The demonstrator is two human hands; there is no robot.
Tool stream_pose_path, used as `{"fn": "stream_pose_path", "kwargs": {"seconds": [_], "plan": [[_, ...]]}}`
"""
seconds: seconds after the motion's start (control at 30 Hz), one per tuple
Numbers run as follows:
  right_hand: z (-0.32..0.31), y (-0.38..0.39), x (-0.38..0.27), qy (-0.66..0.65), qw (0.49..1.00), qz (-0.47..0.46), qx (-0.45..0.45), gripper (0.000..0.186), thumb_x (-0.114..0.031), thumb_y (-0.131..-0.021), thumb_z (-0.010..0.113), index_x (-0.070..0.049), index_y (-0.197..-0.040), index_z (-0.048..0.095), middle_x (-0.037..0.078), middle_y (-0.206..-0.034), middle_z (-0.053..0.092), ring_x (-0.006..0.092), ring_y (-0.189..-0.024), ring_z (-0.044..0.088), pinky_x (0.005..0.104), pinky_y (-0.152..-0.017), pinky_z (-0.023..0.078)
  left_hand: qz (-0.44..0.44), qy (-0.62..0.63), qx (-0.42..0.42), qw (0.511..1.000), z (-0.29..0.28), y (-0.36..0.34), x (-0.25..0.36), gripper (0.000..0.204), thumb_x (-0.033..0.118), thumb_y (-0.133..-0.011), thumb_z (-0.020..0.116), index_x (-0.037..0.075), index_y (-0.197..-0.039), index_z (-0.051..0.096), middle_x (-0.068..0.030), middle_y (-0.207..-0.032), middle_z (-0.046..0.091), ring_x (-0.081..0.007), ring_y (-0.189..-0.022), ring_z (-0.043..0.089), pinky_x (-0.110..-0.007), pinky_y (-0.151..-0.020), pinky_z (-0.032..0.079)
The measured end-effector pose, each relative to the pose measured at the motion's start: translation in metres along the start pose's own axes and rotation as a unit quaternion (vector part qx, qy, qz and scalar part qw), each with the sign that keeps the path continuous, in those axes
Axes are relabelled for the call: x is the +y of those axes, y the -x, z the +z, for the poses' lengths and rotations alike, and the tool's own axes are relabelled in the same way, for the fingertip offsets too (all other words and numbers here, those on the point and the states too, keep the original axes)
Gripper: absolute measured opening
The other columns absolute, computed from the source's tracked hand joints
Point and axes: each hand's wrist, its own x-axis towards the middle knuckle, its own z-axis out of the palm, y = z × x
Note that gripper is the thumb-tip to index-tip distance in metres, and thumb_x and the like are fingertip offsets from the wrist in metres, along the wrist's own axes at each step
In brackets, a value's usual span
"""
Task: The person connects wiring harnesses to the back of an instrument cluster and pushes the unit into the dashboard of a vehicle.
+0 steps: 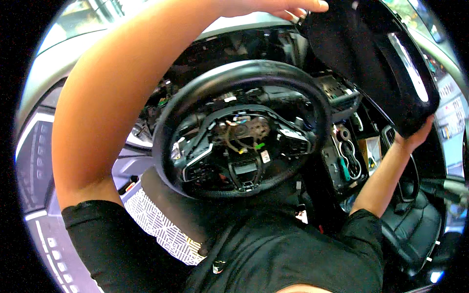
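A large black panel (361, 53) with a glossy, light-reflecting face is held up at the upper right, tilted above the dashboard's middle. My left arm reaches across the top, and my left hand (286, 7) grips the panel's upper left end; part of this hand is cut off by the picture's edge. At the lower right end, my right hand (415, 139) is closed round the panel's edge, with its fingers partly hidden behind it. Below my left arm is the black steering wheel (261, 68), its hub uncovered and showing wires (239, 139).
The dashboard (234, 44) is opened up behind the wheel. To the right are the centre console with cup holders (347, 156), a green-handled tool (345, 168) and a black passenger seat (413, 229). The driver's door (41, 161) stands at the left, near a white patterned sheet (163, 227).
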Motion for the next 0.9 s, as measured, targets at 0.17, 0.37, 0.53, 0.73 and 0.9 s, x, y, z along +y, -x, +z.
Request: {"fn": "stream_pose_path", "kwargs": {"seconds": [0.17, 0.37, 0.53, 0.73, 0.9], "plan": [[0.041, -0.057, -0.002, -0.096, 0.991, -0.09, -0.038, 0.095, -0.06, -0.075, 0.083, 0.001, -0.141, 0.052, 0.02, -0.136, 0.061, 0.0343, -0.125, 0.06, 0.0457, -0.108, 0.047, -0.092, -0.051, 0.123, 0.987, -0.01, 0.038, -0.024, 0.058, 0.037, -0.104, 0.063, -0.003, -0.144, 0.051, -0.0167, -0.129, 0.067, -0.0246, -0.119, 0.064, -0.038, -0.104, 0.049], [0.096, -0.072, -0.032, -0.07, 0.985, -0.033, -0.153, 0.054, -0.041, -0.104, 0.048, -0.009, -0.148, 0.053, 0.016, -0.15, 0.055, 0.0352, -0.135, 0.056, 0.0507, -0.112, 0.049, -0.022, -0.105, 0.238, 0.965, -0.006, 0.103, -0.029, 0.064, 0.036, -0.1, 0.069, -0.003, -0.146, 0.049, -0.0209, -0.128, 0.069, -0.028, -0.119, 0.066, -0.039, -0.104, 0.051], [0.138, -0.056, -0.043, -0.246, 0.95, 0.115, -0.155, 0.057, -0.039, -0.099, 0.061, -0.007, -0.146, 0.053, 0.015, -0.145, 0.059, 0.0364, -0.129, 0.059, 0.0496, -0.109, 0.05, -0.016, -0.032, 0.328, 0.944, 0.009, 0.138, -0.045, 0.06, 0.018, -0.093, 0.079, -0.003, -0.143, 0.052, -0.0191, -0.13, 0.067, -0.0238, -0.116, 0.067, -0.036, -0.102, 0.053], [0.173, -0.039, -0.068, -0.354, 0.893, 0.195, -0.198, 0.059, -0.042, -0.099, 0.065, -0.007, -0.145, 0.053, 0.014, -0.14, 0.062, 0.0318, -0.121, 0.065, 0.0472, -0.105, 0.054, 0.052, 0.007, 0.4, 0.915, 0.018, 0.183, -0.072, 0.066, 0.01, -0.088, 0.085, -0.003, -0.142, 0.048, -0.0156, -0.138, 0.062, -0.0229, -0.122, 0.063, -0.038, -0.106, 0.051], [0.198, -0.05, -0.112, -0.205, 0.958, 0.061, -0.19, 0.062, -0.052, -0.102, 0.057, -0.002, -0.138, 0.059, 0.013, -0.131, 0.067, 0.028, -0.116, 0.066, 0.0424, -0.097, 0.055, 0.038, 0.032, 0.428, 0.902, 0.039, 0.224, -0.087, 0.063, 0.027, -0.096, 0.078, 0.002, -0.145, 0.048, -0.0133, -0.139, 0.061, -0.0246, -0.124, 0.062, -0.042, -0.106, 0.05]]}}
